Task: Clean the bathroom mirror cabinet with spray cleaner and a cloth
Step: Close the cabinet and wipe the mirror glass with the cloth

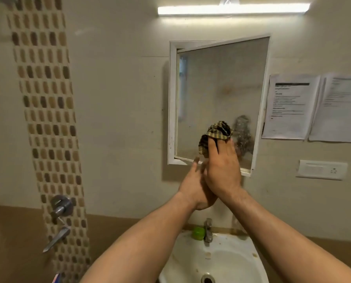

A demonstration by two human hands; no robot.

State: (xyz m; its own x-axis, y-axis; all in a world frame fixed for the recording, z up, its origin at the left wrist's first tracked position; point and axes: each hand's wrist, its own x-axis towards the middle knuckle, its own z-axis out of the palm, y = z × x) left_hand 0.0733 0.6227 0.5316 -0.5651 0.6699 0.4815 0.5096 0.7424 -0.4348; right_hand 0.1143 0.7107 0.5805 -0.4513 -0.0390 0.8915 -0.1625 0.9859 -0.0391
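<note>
Hanging on the beige wall, mirror cabinet [217, 88] has its mirrored door swung slightly out of the white frame; glass looks smeared. White sink [176, 252] sits below it, tube light [231, 9] above, two printed papers [289, 107] to the right. Both hands are raised together at the door's lower edge. Right hand [221, 168] presses a bunched checked cloth [219, 129] onto the lower glass with straight fingers. Left hand [191, 186] touches the right hand's heel, thumb up, fingers hidden, so grip can't be told. Tap [208, 231] and a small green object [198, 233] stand on the sink's back edge.
</note>
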